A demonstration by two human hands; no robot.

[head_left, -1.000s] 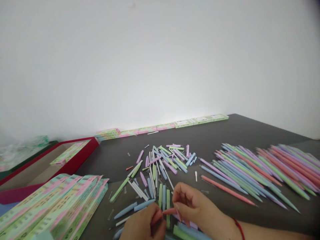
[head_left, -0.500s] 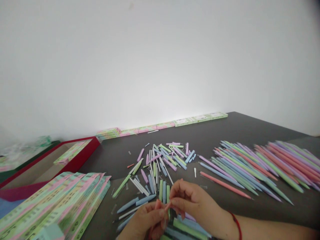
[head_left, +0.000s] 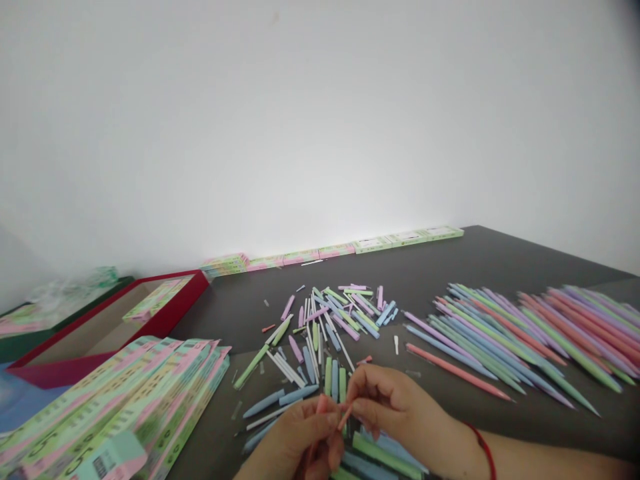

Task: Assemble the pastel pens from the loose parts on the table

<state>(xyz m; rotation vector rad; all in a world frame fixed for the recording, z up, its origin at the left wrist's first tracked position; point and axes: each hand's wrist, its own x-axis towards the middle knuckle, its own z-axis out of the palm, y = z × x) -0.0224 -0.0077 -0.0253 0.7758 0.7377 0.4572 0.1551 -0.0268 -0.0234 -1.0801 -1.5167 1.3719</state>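
My left hand [head_left: 295, 440] and my right hand [head_left: 390, 407] meet low in the view, and the fingertips of both pinch a small coral-pink pen part [head_left: 345, 418]. Its far end is hidden in my fingers. Just beyond my hands lie pastel green and blue pen barrels [head_left: 335, 380], and more barrels [head_left: 383, 453] lie under my right hand. A loose heap of short pastel pen parts [head_left: 320, 327] spreads further up the dark table [head_left: 450, 263]. To the right lies a large fan of long, pointed pastel pens [head_left: 505, 340]. A red cord [head_left: 483, 450] circles my right wrist.
Stacks of green-and-pink printed card strips [head_left: 130, 393] fill the lower left. Behind them stands a red-rimmed tray [head_left: 165, 313] holding more card. A row of flat boxes [head_left: 335, 250] lines the table's far edge against a white wall [head_left: 310, 120].
My hands have stayed together on the pink part, with my fingers shifting slightly around it. The whole scene has drifted slightly in view as my head moved.
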